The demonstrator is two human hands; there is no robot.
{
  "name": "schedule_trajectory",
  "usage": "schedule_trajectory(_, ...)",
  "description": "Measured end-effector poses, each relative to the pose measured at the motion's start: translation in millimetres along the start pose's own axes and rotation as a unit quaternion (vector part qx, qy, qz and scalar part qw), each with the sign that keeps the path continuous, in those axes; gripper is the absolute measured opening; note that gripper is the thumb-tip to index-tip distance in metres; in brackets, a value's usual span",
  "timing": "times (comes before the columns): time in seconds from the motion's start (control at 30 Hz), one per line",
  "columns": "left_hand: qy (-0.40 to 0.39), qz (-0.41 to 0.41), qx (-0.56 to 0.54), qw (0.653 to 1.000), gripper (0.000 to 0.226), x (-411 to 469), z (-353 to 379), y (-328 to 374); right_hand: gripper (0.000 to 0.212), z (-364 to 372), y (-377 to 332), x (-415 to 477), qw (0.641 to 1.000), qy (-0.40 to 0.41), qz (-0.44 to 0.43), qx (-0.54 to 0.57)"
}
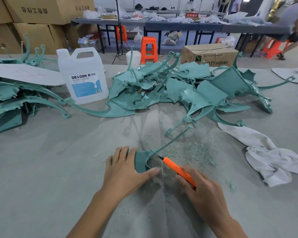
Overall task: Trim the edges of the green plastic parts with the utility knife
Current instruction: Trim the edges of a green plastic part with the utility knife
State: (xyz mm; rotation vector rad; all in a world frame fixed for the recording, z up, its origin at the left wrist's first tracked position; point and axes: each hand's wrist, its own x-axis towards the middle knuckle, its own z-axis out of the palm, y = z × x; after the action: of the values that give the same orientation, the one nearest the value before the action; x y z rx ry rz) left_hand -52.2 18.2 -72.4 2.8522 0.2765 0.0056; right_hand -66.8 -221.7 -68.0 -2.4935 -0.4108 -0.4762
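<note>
while our left hand (126, 170) presses the part (142, 160) flat, the right (203, 191) grips the knife (178, 170) — blade at its edge — next we need a steady stroke.

Teal green plastic part (142, 160) is laid flat, pressed down by the left hand (126, 170); its thin curved arm is angled up-right; orange utility knife (179, 170) is gripped in the right hand (201, 191), blade tip set at the part's edge; more green parts are heaped behind (187, 90) and stacked far left (15, 100).
</note>
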Motion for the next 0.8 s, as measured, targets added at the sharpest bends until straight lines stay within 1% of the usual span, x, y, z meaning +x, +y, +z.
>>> schedule_trajectory(0.1, 0.025, -0.017, 0.011, 0.999, 0.118, -3, 3, 9, 0.04, 2, 4, -1, 1.0, -0.017, -0.012, -0.009)
schedule_trajectory(0.2, 0.032, -0.038, 0.011, 0.999, 0.115, -4, 4, 15, 0.042, 7, 6, -1, 0.999, -0.006, -0.041, -0.025)
schedule_trajectory(0.3, 0.032, -0.04, 0.007, 0.999, 0.112, -5, 8, 14, 0.039, 7, 7, 3, 0.999, 0.008, -0.03, -0.009)
schedule_trajectory(0.43, 0.024, -0.035, 0.0, 0.999, 0.111, -6, 9, 11, 0.038, -1, -2, 6, 0.999, -0.007, -0.008, 0.032)
schedule_trajectory(0.47, 0.019, -0.032, 0.001, 0.999, 0.111, -6, 8, 10, 0.038, -5, -1, 11, 1.0, 0.002, -0.004, 0.031)
schedule_trajectory(0.53, 0.011, -0.028, 0.004, 1.0, 0.111, -6, 6, 11, 0.039, -22, 9, 26, 0.999, 0.045, 0.014, 0.01)
schedule_trajectory(0.6, 0.016, -0.029, 0.006, 0.999, 0.109, -6, 5, 12, 0.04, -42, 18, 40, 0.996, 0.079, 0.038, -0.031)
schedule_trajectory(0.63, 0.019, -0.029, 0.007, 0.999, 0.108, -6, 5, 13, 0.039, -48, 19, 43, 0.994, 0.087, 0.037, -0.048)
schedule_trajectory(0.7, 0.021, -0.032, 0.002, 0.999, 0.109, -6, 7, 14, 0.035, -49, 10, 39, 0.994, 0.092, 0.008, -0.059)
schedule_trajectory(0.8, 0.027, -0.037, -0.007, 0.999, 0.112, -6, 9, 15, 0.035, -35, -4, 24, 0.995, 0.066, -0.04, -0.057)
